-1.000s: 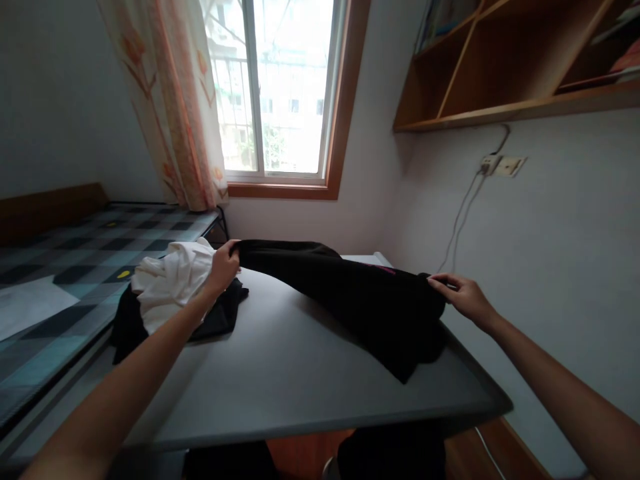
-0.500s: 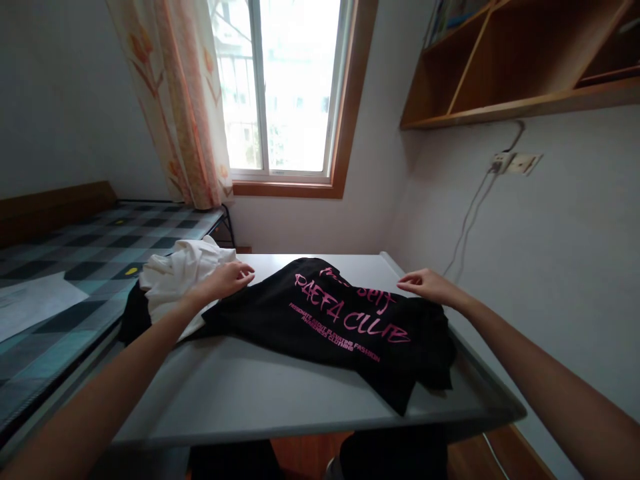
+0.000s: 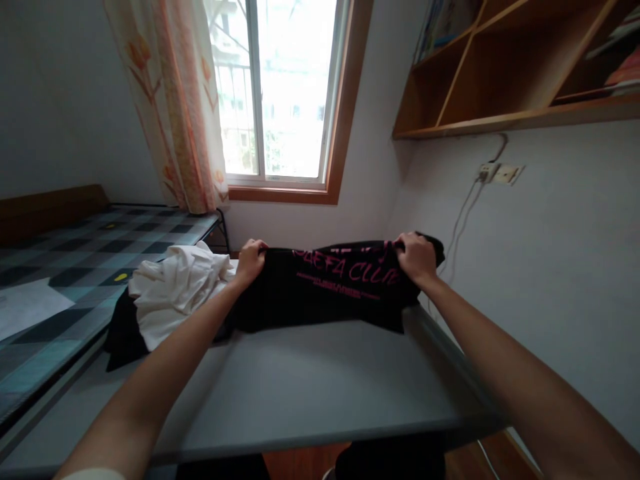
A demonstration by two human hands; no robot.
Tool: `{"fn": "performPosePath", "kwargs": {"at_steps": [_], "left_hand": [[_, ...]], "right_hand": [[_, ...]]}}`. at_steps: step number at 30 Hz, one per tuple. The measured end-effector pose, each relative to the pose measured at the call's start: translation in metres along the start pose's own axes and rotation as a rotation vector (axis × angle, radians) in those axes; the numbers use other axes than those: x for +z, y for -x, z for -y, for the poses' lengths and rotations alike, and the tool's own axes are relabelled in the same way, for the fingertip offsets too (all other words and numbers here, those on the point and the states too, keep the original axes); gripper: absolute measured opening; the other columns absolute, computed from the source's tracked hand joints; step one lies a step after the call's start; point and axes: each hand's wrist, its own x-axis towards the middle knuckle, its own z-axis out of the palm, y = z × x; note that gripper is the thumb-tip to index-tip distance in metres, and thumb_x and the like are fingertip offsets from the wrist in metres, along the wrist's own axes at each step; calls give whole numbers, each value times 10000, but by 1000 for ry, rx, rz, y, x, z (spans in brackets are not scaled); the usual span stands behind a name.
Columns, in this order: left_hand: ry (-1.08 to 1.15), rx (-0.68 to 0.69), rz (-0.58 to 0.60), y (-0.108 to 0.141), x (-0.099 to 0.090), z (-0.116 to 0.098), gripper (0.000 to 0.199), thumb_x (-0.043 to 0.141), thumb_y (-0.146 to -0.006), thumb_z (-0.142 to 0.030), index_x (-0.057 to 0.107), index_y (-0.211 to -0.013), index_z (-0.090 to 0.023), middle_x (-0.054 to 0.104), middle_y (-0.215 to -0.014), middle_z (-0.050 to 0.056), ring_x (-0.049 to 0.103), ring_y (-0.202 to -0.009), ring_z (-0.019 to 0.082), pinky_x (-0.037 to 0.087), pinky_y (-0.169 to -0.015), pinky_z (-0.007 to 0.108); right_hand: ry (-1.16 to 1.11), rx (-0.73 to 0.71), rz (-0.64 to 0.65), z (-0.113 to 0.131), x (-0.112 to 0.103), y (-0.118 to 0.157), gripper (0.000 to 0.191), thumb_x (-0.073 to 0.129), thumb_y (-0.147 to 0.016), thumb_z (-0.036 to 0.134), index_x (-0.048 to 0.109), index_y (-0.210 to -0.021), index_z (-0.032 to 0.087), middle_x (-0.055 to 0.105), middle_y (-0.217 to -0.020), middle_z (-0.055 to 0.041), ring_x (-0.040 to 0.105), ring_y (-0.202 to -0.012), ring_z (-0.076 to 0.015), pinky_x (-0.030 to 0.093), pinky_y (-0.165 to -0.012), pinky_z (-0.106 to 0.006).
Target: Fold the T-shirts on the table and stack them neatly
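Observation:
A black T-shirt with pink lettering is stretched between my two hands over the far half of the table. My left hand is closed on its upper left edge. At the upper right, my right hand grips the same edge, and a bit of black cloth sticks out beyond it. The shirt hangs in a wide band, its lower edge near or on the tabletop; whether it touches I cannot tell. To the left of my left hand lies a crumpled white garment, with black cloth under it.
The light grey table has a raised right edge beside the wall. At the left is a bed with a checked sheet and a paper. A wooden shelf hangs at upper right, above a socket with a cord.
Both hands, apart from the shirt before, have closed on its upper edge. The shirt has been lifted and pulled taut, and its lower edge has moved away from me.

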Motion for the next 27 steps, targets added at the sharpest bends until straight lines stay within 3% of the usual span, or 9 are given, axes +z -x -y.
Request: {"fn": "performPosePath", "kwargs": {"at_steps": [2,4,6,9,11,13,15,21,27], "left_hand": [[-12,-1,-150,-12,-7,0,254,432,-935,-213,616,-1104,-165,589,-1073,55,547,-1008,181,434,-924,319],[-14,30,-160,-12,-17,6,241,472,-889,-194,646,-1052,-165,600,-1029,42,551,-931,156,441,-885,285],[1,96,127,1,-27,19,197,540,-814,-188,692,-938,-169,631,-925,34,564,-826,152,460,-800,271],[47,194,836,37,-38,37,148,654,-689,-211,737,-805,-172,655,-739,20,569,-690,164,457,-668,268],[60,180,1082,58,-43,43,133,706,-662,-284,746,-736,-181,650,-636,11,562,-603,161,439,-585,258],[65,117,1144,66,-46,44,238,702,-700,-416,738,-692,-181,648,-589,17,562,-554,156,422,-535,248],[71,86,1049,61,-43,41,365,641,-756,-529,736,-711,-179,661,-600,29,576,-559,156,423,-533,239],[30,224,456,17,19,15,355,533,-850,-414,720,-1033,-175,730,-982,97,668,-868,224,496,-779,290],[-132,530,528,14,91,-24,632,594,-750,-156,513,-1370,-246,525,-1421,107,397,-1367,300,199,-1145,511]], "right_hand": [[-36,-6,-185,-3,-16,-12,277,454,-885,325,649,-983,154,640,-1048,-180,552,-993,-325,392,-832,-418],[-116,-47,-129,-6,-24,-10,266,501,-866,371,661,-939,171,652,-1014,-152,566,-950,-303,400,-802,-391],[-216,-139,196,-7,-24,7,220,589,-806,392,674,-832,190,674,-899,-92,594,-842,-252,416,-733,-339],[-349,-311,936,1,-19,52,272,741,-644,441,653,-634,184,624,-641,-2,579,-645,-178,420,-616,-279],[-458,-338,1400,11,-18,82,363,782,-572,513,684,-646,172,601,-579,20,575,-581,-158,441,-584,-269],[-605,-306,1665,21,-20,99,442,740,-621,580,736,-776,166,649,-639,-1,617,-609,-168,483,-620,-280],[-698,-275,1583,23,-19,100,473,675,-706,589,749,-907,168,698,-749,-38,655,-686,-187,509,-676,-295],[-448,-163,707,-13,17,66,476,714,-687,410,706,-1121,214,708,-1061,-114,658,-955,-280,511,-867,-377],[-483,-153,647,-27,44,68,566,707,-697,436,657,-1222,230,678,-1189,-105,610,-1112,-298,452,-989,-419]]}}
